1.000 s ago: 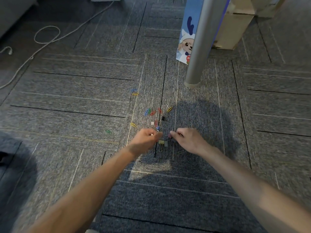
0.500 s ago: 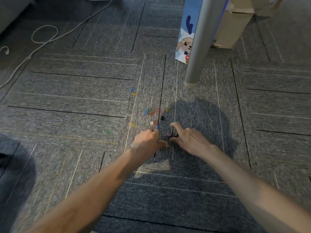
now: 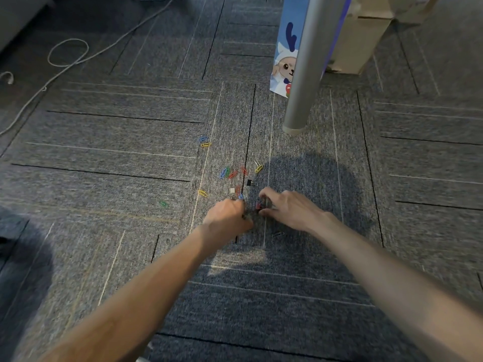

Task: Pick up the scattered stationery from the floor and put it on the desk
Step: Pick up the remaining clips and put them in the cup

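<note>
Several coloured paper clips [image 3: 227, 173] lie scattered on the grey carpet, with a blue and a yellow one [image 3: 206, 145] farther off. Others lie alone: yellow [image 3: 202, 193], green [image 3: 163, 204] and dark [image 3: 277, 234]. A black binder clip [image 3: 249, 182] and a small white piece [image 3: 232, 190] lie just beyond my hands. My right hand [image 3: 287, 207] pinches a red binder clip [image 3: 258, 205] between thumb and forefinger on the floor. My left hand [image 3: 227, 218] is curled into a fist on the carpet beside it; a dark bit shows at its fingertips, the rest is hidden.
A grey metal desk leg [image 3: 300, 74] stands on the carpet beyond the clips. Behind it are a blue bag with a cartoon animal [image 3: 283, 61] and a cardboard box [image 3: 358, 43]. A white cable [image 3: 68, 61] loops across the floor at the far left.
My left hand moved right and down over the olive binder clips and curled round them. My right hand opened, reached forward and now pinches the red binder clip.
</note>
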`<state>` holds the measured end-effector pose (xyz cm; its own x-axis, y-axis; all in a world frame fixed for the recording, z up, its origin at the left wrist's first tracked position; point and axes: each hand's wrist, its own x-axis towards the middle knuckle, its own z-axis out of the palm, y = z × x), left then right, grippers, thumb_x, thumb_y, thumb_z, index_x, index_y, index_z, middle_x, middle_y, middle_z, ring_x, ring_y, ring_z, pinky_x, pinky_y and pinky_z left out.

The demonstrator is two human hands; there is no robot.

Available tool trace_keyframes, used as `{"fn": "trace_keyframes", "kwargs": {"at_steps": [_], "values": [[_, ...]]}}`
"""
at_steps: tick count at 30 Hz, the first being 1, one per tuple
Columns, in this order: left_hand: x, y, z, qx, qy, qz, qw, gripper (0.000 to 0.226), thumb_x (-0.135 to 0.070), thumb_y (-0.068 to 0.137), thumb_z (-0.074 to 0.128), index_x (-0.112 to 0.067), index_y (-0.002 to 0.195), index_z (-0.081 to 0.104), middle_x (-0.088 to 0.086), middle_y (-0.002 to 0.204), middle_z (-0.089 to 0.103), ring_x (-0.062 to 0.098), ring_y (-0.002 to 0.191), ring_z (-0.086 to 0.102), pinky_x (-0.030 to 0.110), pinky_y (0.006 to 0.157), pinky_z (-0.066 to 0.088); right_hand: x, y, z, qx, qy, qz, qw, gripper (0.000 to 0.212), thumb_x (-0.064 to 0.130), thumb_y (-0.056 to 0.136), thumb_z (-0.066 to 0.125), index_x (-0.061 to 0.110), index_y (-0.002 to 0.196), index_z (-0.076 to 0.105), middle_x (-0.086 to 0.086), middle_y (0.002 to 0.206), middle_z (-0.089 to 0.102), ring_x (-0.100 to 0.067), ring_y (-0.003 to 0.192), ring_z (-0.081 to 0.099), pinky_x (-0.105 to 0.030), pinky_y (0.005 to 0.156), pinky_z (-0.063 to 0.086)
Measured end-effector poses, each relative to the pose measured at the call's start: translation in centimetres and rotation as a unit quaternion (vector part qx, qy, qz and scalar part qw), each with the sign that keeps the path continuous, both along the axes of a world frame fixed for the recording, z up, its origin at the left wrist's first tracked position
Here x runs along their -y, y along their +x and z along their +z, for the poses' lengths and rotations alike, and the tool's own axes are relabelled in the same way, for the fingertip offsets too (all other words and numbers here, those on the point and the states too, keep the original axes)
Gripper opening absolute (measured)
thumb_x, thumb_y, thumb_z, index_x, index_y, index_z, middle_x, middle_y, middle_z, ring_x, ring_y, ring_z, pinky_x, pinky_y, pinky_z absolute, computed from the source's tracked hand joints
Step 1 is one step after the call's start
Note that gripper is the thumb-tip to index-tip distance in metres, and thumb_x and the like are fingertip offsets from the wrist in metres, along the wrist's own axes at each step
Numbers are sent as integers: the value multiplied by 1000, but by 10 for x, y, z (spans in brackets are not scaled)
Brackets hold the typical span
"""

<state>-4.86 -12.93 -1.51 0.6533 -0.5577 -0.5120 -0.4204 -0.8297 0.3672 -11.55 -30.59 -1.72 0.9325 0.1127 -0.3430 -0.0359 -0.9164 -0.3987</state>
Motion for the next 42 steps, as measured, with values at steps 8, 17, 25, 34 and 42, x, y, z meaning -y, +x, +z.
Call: {"fn": "trace_keyframes", "kwargs": {"at_steps": [8, 17, 25, 34, 42], "values": [[-18, 13, 2, -75, -69, -7, 995, 14, -24, 88, 57, -10, 91, 53, 3, 68, 59, 8, 47, 49, 14, 39, 40, -9, 8, -1, -32, 16, -12, 999, 22, 33, 101, 47, 17, 115, 46, 4, 78, 55, -9, 53, 48, -20, 49, 41], [-30, 19, 13, -496, -449, 333, 665, 12, -19, 81, 44, -13, 72, 50, -4, 51, 35, 8, 37, 25, 12, 30, 20, -14, 5, 12, -72, 633, -328, 698, 27, 29, 96, 31, 13, 79, 45, 4, 53, 37, -10, 38, 28, -18, 32, 23], [-33, 27, 19, -459, -395, 322, 728, 28, -41, 88, 54, -17, 73, 49, -4, 53, 33, 9, 37, 21, 17, 32, 12, -12, 6, 16, -45, 617, -344, 706, 37, 38, 102, 44, 14, 73, 49, 1, 58, 42, -9, 37, 33, -18, 32, 27], [-30, 22, 20, -467, -325, 321, 757, 12, -18, 91, 51, -8, 97, 49, 2, 59, 57, 7, 36, 30, 16, 28, 19, -2, 5, 13, -55, 394, -343, 851, 36, 33, 103, 43, 8, 80, 54, 2, 59, 45, -8, 40, 34, -18, 36, 30], [-22, 21, 11, -73, -163, 32, 983, 20, -30, 98, 46, -16, 89, 58, 3, 52, 52, 16, 38, 35, 23, 38, 32, 6, -8, 1, 32, -17, -102, 994, 25, 35, 104, 37, 14, 101, 50, 4, 63, 51, -9, 41, 40, -21, 39, 38]]}}
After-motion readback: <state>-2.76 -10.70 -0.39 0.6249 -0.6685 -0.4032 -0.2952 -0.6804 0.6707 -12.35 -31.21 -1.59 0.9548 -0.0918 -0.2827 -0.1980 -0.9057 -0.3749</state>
